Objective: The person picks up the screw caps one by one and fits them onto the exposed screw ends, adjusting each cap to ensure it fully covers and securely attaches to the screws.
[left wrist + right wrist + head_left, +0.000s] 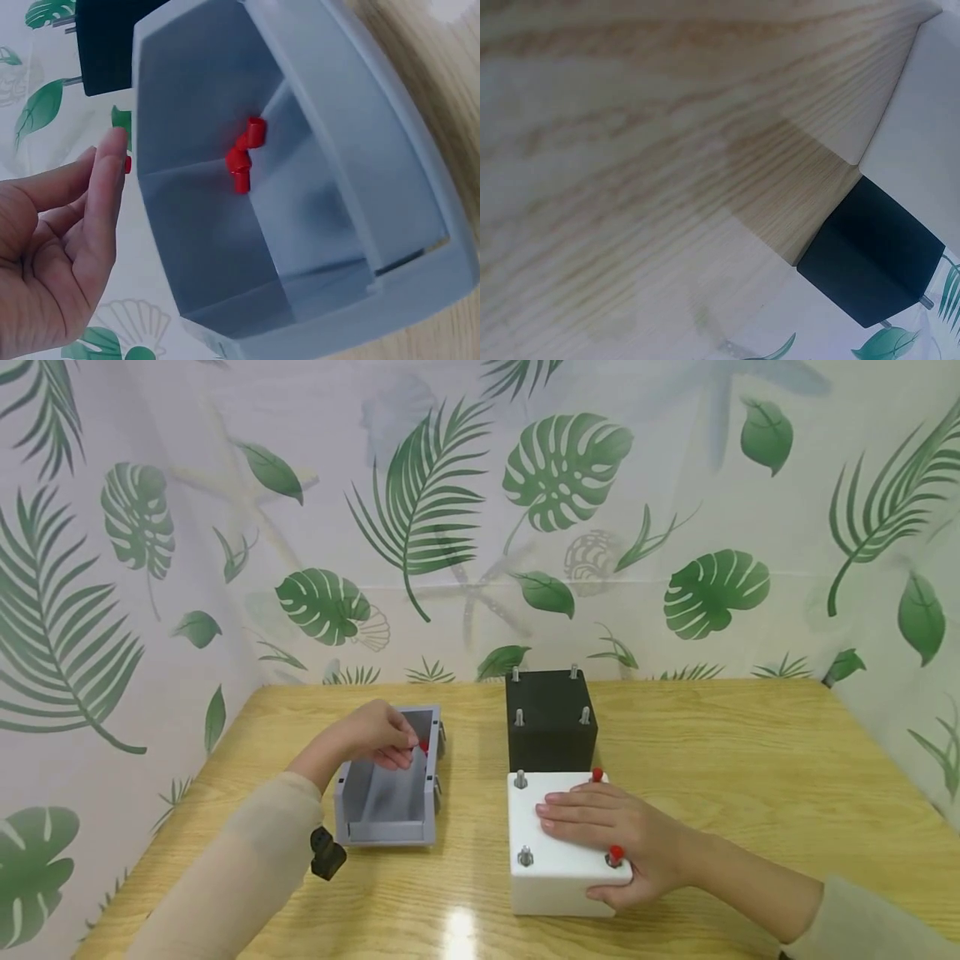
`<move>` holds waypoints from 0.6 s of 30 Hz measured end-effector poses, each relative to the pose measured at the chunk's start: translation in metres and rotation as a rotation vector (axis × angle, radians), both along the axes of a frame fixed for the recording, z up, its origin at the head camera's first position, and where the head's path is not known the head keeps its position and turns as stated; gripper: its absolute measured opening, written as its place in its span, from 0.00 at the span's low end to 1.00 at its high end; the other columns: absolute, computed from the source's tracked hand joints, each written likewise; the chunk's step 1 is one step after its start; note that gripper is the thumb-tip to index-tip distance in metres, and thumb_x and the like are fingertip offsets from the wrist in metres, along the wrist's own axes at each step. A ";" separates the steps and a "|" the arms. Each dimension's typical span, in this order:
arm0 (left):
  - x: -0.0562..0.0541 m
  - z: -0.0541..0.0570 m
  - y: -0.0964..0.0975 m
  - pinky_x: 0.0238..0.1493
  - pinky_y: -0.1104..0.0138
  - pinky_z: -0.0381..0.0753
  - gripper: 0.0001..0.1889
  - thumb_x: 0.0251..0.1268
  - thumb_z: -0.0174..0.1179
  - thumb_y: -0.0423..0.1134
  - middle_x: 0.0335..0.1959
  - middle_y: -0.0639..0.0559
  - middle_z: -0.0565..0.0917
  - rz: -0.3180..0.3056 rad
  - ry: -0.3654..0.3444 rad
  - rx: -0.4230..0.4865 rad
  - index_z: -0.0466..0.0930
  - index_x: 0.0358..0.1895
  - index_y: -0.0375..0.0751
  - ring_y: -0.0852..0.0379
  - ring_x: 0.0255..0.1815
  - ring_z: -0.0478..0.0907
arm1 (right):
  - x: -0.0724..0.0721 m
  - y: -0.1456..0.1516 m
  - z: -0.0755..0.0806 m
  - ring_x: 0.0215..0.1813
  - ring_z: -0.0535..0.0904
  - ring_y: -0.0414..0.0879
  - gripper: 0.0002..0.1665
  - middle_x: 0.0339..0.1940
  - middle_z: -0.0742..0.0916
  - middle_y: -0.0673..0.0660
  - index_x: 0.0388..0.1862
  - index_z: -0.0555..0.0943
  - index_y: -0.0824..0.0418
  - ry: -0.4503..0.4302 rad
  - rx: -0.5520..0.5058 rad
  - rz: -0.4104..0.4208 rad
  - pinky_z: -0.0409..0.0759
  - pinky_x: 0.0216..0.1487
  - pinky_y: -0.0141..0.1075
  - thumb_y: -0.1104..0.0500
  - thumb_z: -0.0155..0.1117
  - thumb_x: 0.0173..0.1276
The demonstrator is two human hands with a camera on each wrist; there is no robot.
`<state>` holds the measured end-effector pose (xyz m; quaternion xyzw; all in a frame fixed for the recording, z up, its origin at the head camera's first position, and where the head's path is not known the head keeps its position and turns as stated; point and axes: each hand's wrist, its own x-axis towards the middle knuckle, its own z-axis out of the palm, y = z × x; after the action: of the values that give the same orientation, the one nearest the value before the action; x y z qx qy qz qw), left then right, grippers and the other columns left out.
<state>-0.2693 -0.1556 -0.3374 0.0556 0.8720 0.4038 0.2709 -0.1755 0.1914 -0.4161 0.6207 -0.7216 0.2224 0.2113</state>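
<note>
My left hand (382,739) is over the grey plastic bin (386,833), thumb and fingertips together. A bit of a small red cap (128,164) shows at those fingertips in the left wrist view, mostly hidden by them. More red caps (240,161) lie in the bin. My right hand (630,827) rests on the white block (558,889), its fingers straight across the top and its thumb against the near side. Metal studs (525,857) stand bare at the block's left corners. On its right corners sit a near red cap (616,853) and a far red cap (597,774).
Directly behind the white block stands a black block (551,745) with upright metal studs at its top corners. Everything rests on a wooden table (750,760). A leaf-patterned cloth (465,527) hangs at the back and sides.
</note>
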 end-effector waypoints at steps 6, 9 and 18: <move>0.001 0.008 0.004 0.36 0.63 0.85 0.12 0.68 0.56 0.33 0.24 0.49 0.83 0.004 -0.043 0.065 0.78 0.45 0.25 0.61 0.24 0.82 | 0.000 0.000 0.000 0.65 0.72 0.50 0.43 0.64 0.77 0.56 0.64 0.72 0.63 0.003 0.000 -0.004 0.58 0.72 0.34 0.44 0.68 0.52; 0.001 0.011 0.006 0.36 0.64 0.85 0.14 0.68 0.56 0.33 0.24 0.50 0.84 0.002 -0.077 0.122 0.76 0.48 0.23 0.61 0.25 0.82 | 0.000 0.000 -0.001 0.65 0.72 0.50 0.42 0.64 0.77 0.56 0.64 0.72 0.63 0.002 0.001 -0.005 0.58 0.72 0.34 0.44 0.67 0.53; 0.004 0.020 0.012 0.36 0.66 0.85 0.15 0.68 0.56 0.33 0.26 0.50 0.84 -0.014 -0.130 0.216 0.74 0.52 0.24 0.61 0.26 0.83 | 0.000 0.000 -0.001 0.65 0.72 0.51 0.42 0.64 0.77 0.57 0.64 0.72 0.64 0.008 -0.003 -0.001 0.58 0.72 0.35 0.44 0.67 0.54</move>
<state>-0.2649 -0.1433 -0.3176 0.0645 0.8036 0.4963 0.3220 -0.1756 0.1918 -0.4168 0.6207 -0.7208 0.2209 0.2151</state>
